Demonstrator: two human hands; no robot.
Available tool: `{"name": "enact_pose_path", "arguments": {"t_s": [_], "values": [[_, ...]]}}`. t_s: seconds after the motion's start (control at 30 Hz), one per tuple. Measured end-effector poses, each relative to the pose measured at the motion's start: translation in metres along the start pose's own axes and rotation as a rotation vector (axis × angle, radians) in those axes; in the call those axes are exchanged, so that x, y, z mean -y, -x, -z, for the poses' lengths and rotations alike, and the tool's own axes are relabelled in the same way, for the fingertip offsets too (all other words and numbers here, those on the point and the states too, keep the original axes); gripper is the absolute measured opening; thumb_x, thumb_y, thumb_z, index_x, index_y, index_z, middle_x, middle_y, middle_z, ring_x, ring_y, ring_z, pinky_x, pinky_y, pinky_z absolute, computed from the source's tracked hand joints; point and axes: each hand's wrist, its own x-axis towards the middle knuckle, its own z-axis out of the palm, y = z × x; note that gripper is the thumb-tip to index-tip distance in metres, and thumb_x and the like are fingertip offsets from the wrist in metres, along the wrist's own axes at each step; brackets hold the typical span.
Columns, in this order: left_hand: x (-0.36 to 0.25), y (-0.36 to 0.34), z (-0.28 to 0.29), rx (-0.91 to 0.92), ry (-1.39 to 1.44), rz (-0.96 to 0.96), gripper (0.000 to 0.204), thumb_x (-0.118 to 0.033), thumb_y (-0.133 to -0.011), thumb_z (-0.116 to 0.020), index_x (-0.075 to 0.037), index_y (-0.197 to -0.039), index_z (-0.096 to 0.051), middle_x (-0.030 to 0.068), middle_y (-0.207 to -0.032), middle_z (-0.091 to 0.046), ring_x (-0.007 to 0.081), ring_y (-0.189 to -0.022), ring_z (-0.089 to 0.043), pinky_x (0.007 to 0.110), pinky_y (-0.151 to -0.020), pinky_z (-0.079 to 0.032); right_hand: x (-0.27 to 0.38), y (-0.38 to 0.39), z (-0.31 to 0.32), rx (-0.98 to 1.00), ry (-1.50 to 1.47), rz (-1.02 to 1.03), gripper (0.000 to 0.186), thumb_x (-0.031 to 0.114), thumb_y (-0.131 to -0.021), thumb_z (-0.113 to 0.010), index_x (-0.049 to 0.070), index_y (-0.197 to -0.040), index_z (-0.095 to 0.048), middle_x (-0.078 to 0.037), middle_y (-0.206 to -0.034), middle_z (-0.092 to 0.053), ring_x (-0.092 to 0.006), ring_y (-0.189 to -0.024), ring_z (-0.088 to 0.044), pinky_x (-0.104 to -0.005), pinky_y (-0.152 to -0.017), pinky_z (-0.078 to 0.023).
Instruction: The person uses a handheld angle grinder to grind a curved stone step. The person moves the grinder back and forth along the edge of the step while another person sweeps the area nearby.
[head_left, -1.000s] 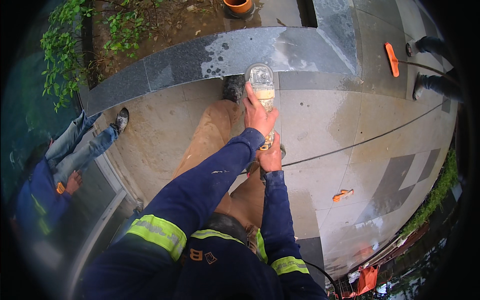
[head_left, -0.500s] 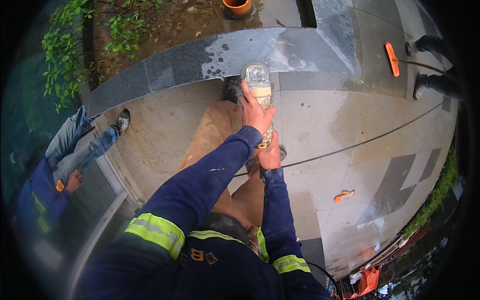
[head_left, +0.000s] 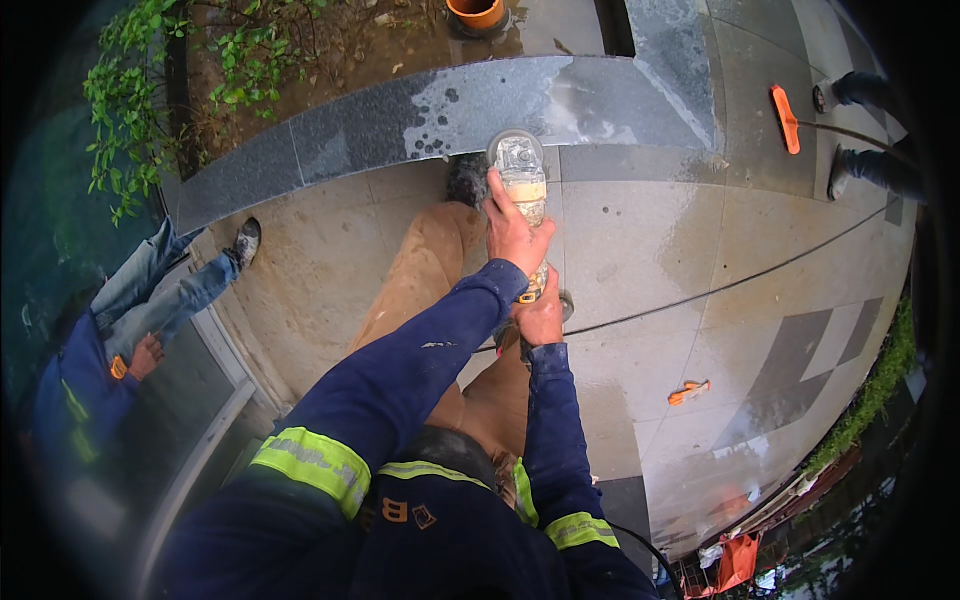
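Note:
With both hands I hold a dusty angle grinder [head_left: 523, 187], its round head against the front edge of a grey stone kerb slab [head_left: 365, 128]. My left hand [head_left: 514, 238] is wrapped round the middle of the grinder's body, one finger stretched along its side. Behind it, my right hand [head_left: 541, 316] grips the rear end, near a yellow-marked part. Most of the disc's underside is hidden beneath the head. The slab's top is partly wet, with a pale splashed patch and dark spots left of the grinder.
A planting bed with muddy soil and an orange pipe [head_left: 477, 12] lies beyond the kerb. A black cable [head_left: 740, 283] crosses the tiles. At right are an orange squeegee [head_left: 785, 118], a person's legs [head_left: 868, 172] and orange gloves [head_left: 689, 391]. Another person [head_left: 100, 355] is at left.
The grinder and both hands have shifted slightly toward me and to the right along the kerb edge. My grip is the same.

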Motion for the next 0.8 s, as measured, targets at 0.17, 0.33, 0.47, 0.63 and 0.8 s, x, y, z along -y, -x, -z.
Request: {"name": "enact_pose_path", "arguments": {"t_s": [0.17,0.33,0.47,0.63,0.8], "values": [[-0.001,0.013,-0.005,0.046,-0.021,0.046,0.111,-0.019,-0.073,-0.074,-0.009,-0.152,0.004,0.0316,-0.127,-0.036,0.0478,-0.110,-0.051,0.050,-0.096,-0.045,-0.008,0.010,0.005,-0.013,-0.033,-0.024,0.088,0.001,-0.061,-0.076,0.005,-0.139,-0.034,-0.020,-0.104,-0.067,-0.0333,-0.095,-0.067,-0.0402,-0.084,-0.052],[-0.008,-0.001,-0.010,0.079,0.019,0.038,0.111,-0.019,-0.073,-0.073,-0.009,-0.152,0.005,0.0317,-0.128,-0.036,0.0476,-0.111,-0.050,0.051,-0.097,-0.044,-0.002,-0.005,0.009,-0.029,0.043,-0.037,0.089,0.003,-0.061,-0.077,0.005,-0.139,-0.034,-0.023,-0.105,-0.066,-0.0357,-0.097,-0.066,-0.0419,-0.084,-0.052],[-0.007,0.001,-0.001,0.055,0.007,0.068,0.112,-0.019,-0.073,-0.074,-0.009,-0.152,0.005,0.0317,-0.128,-0.036,0.0478,-0.112,-0.050,0.051,-0.098,-0.043,-0.001,0.000,0.006,0.001,0.060,-0.028,0.089,0.004,-0.061,-0.077,0.004,-0.139,-0.035,-0.023,-0.105,-0.066,-0.0363,-0.097,-0.066,-0.0425,-0.084,-0.051],[-0.009,0.001,-0.006,0.054,0.009,0.045,0.113,-0.019,-0.073,-0.074,-0.009,-0.152,0.006,0.0312,-0.128,-0.037,0.0480,-0.111,-0.050,0.051,-0.097,-0.044,0.002,0.001,0.010,-0.027,0.025,-0.034,0.088,0.004,-0.061,-0.077,0.005,-0.139,-0.036,-0.023,-0.104,-0.067,-0.0370,-0.096,-0.067,-0.0424,-0.083,-0.052],[-0.009,-0.015,-0.002,0.006,0.020,0.036,0.113,-0.019,-0.072,-0.074,-0.009,-0.152,0.006,0.0309,-0.126,-0.037,0.0480,-0.110,-0.051,0.051,-0.095,-0.045,0.009,-0.014,0.007,-0.007,0.073,0.015,0.089,0.002,-0.060,-0.076,0.006,-0.140,-0.036,-0.021,-0.105,-0.067,-0.0351,-0.095,-0.067,-0.0421,-0.084,-0.052]]}}
